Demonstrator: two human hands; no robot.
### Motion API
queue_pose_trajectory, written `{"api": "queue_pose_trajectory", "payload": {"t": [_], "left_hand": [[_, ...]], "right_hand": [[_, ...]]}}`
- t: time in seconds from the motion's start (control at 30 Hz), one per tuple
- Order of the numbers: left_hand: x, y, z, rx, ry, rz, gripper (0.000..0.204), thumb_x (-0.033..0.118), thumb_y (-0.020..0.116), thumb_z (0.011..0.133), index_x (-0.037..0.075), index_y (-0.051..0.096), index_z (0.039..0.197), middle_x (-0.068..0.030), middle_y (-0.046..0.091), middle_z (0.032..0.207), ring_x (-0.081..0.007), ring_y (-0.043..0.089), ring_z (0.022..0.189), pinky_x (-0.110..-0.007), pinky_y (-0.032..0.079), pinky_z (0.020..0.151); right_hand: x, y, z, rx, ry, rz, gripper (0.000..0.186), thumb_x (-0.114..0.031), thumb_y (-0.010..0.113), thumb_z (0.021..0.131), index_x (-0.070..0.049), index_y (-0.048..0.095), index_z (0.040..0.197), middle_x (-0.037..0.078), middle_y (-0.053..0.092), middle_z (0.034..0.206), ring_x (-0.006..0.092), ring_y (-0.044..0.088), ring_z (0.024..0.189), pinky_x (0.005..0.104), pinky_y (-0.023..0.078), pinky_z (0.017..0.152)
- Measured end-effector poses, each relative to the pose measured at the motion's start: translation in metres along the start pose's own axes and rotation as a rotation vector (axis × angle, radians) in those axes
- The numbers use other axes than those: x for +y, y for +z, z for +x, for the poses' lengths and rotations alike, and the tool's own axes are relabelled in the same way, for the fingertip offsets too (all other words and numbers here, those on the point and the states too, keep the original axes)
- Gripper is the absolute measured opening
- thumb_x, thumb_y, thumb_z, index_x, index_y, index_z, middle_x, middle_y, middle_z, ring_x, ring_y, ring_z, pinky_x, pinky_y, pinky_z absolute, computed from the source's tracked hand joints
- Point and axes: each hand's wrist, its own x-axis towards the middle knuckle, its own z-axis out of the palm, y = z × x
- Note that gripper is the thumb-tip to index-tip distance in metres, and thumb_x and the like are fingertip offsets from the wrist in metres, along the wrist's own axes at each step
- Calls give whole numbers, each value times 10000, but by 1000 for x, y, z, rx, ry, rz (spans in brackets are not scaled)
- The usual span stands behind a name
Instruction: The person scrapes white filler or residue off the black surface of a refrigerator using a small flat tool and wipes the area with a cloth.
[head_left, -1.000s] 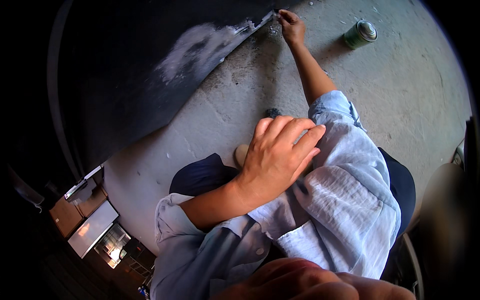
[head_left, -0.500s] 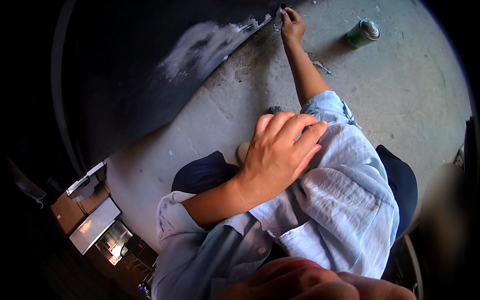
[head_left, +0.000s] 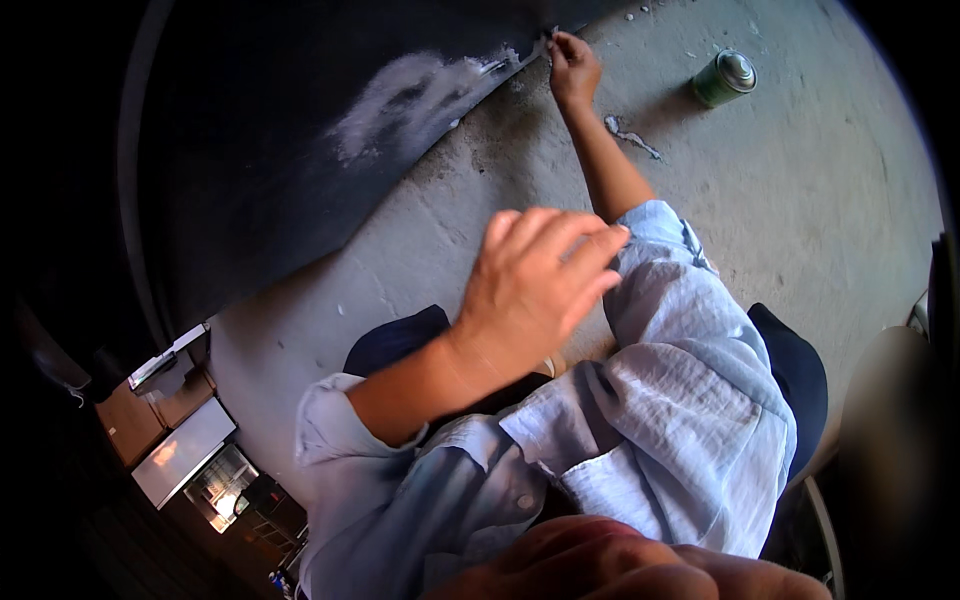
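Note:
My right hand (head_left: pixel 575 72) reaches far out at the top, its fingers pinched on a small dark flat piece (head_left: pixel 548 36) at the lower edge of a large dark panel (head_left: pixel 250 170). Exactly what the piece is cannot be made out. A whitish smeared patch (head_left: pixel 395 100) spreads over the panel just left of that hand. My left hand (head_left: pixel 535 285) hangs in the air in front of my chest, back upward, fingers loosely bent and apart. It holds nothing, and its fingertips lie in front of the right sleeve in this view.
On the grey concrete floor (head_left: pixel 800 190) stands a green can (head_left: pixel 725 78) with a silvery top, right of my right hand. A whitish strip (head_left: pixel 632 138) lies near my forearm. Brown boxes (head_left: pixel 130 425) and a white panel (head_left: pixel 185 453) are at the lower left.
My right hand has drawn slightly back and left along the panel's edge. The left hand has shifted a little up and left, with its fingers blurred.

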Motion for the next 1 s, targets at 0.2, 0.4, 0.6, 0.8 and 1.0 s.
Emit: {"api": "queue_pose_trajectory", "payload": {"t": [0.2, 0.4, 0.6, 0.8, 1.0], "left_hand": [[-136, 30, 30, 19, -170, -104, 192, 202, 694, 916, 117, 724, 1086, -101, 720, 973, -331, 690, 942, -460, 525, 843], [-205, 75, 78, 387, -139, 164, 333, 196, 728, 908, 161, 678, 1235, -80, 665, 1191, -311, 666, 1048, -441, 529, 871], [-198, 74, 102, 551, -54, 119, 245, 196, 730, 900, 161, 715, 1142, -35, 705, 1092, -292, 680, 1002, -417, 542, 843], [-199, 83, 107, 418, -104, 62, 107, 222, 699, 925, 162, 725, 1009, -43, 719, 992, -297, 687, 959, -425, 547, 803], [-183, 88, 96, 371, -178, -5, 50, 201, 678, 937, 157, 701, 939, -45, 700, 981, -302, 672, 954, -435, 534, 823]], "right_hand": [[-27, -16, -6, -275, -285, -313, 140, -120, 719, 855, -167, 775, 975, 64, 734, 956, 315, 701, 867, 421, 549, 774], [-86, -56, 41, -699, -592, -630, 100, -224, 697, 900, -190, 755, 974, 16, 710, 945, 277, 671, 959, 462, 508, 887], [-157, -77, 70, -1177, -616, -674, 158, -234, 661, 967, -146, 749, 1063, 67, 728, 1036, 311, 679, 1026, 432, 542, 870], [-149, -88, 72, -1147, -628, -579, 168, -204, 718, 924, -87, 752, 1041, 102, 718, 975, 318, 694, 918, 414, 545, 805], [-108, -124, 61, -1006, -518, -616, 152, -266, 705, 920, -179, 780, 1019, 32, 726, 1019, 263, 687, 993, 421, 490, 853]]}}
